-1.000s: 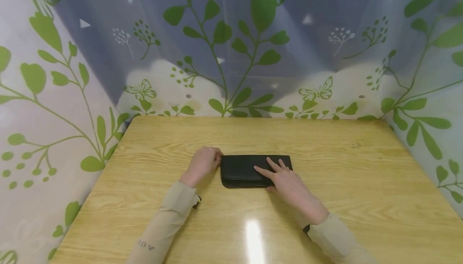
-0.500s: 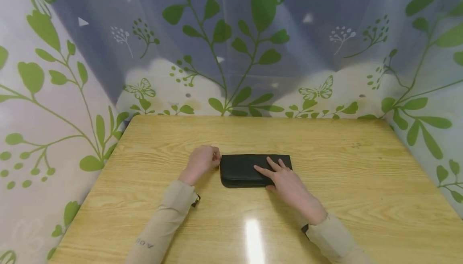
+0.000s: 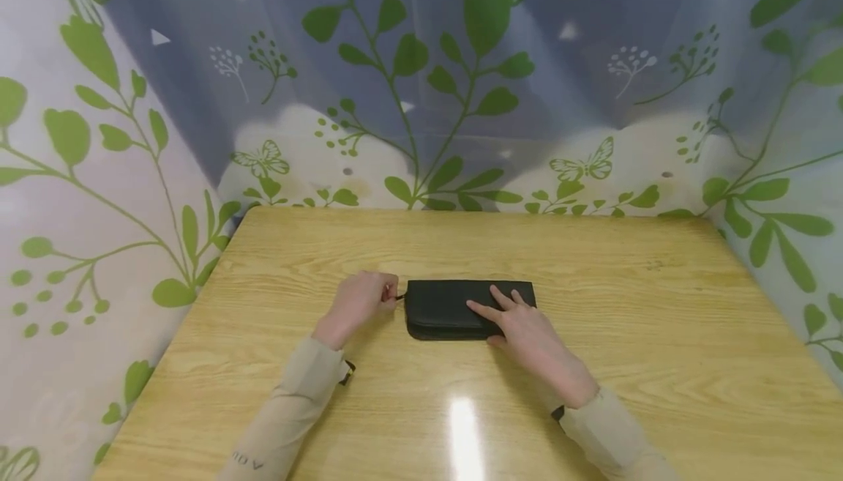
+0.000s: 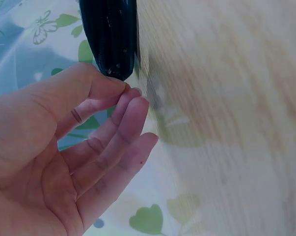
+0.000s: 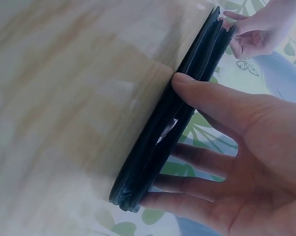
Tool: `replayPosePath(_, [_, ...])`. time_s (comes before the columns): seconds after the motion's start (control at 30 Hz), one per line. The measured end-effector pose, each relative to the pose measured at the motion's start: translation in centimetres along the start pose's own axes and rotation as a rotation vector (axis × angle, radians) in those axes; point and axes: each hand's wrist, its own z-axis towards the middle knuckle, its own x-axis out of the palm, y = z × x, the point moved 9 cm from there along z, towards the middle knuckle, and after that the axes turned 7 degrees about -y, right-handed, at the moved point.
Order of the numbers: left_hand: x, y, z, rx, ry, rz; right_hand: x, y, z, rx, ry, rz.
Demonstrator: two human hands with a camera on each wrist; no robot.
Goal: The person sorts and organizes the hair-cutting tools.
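Observation:
A long black zip wallet (image 3: 437, 305) lies flat on the wooden table in the head view. Off its left end, my left hand (image 3: 358, 304) pinches a short dark zip pull (image 3: 400, 297) between thumb and fingertips. The left wrist view has the thumb and index fingertip right at the wallet's narrow end (image 4: 113, 44), the other fingers loosely bent. My right hand (image 3: 530, 338) rests on the wallet's right part with straight, spread fingers. Its thumb (image 5: 187, 83) presses the zipped near edge in the right wrist view, where a gap with something pale (image 5: 167, 130) shows between the sides.
The wooden table (image 3: 626, 283) extends around the wallet on all sides. Patterned cloth with green leaves (image 3: 448, 115) hangs behind it and at both sides. A bright light reflection (image 3: 465, 437) lies on the near tabletop.
My left hand has drawn slightly left and away from the wallet's end, and the dark pull now shows between them. My right hand stays put on the wallet.

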Motion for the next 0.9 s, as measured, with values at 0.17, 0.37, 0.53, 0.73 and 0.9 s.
replayPosePath(0.17, [-0.1, -0.6, -0.4, 0.033, -0.022, 0.018, 0.0, -0.1, -0.1, 0.006, -0.005, 0.010])
replayPosePath(0.37, [-0.4, -1.4, -1.0, 0.054, -0.023, 0.022, 0.0, -0.3, -0.1, 0.026, 0.007, 0.030])
replayPosePath(0.53, [-0.8, -2.1, -1.8, 0.092, -0.024, 0.013, 0.0, -0.4, 0.2, 0.029, -0.003, 0.019])
replayPosePath(0.73, [-0.8, -2.8, -2.5, 0.122, -0.027, 0.002, 0.0, -0.3, 0.0, 0.019, -0.008, -0.001])
replayPosePath(0.9, [-0.8, -3.0, -2.8, 0.133, -0.030, -0.013, 0.1, -0.1, 0.0, 0.023, -0.001, 0.003])
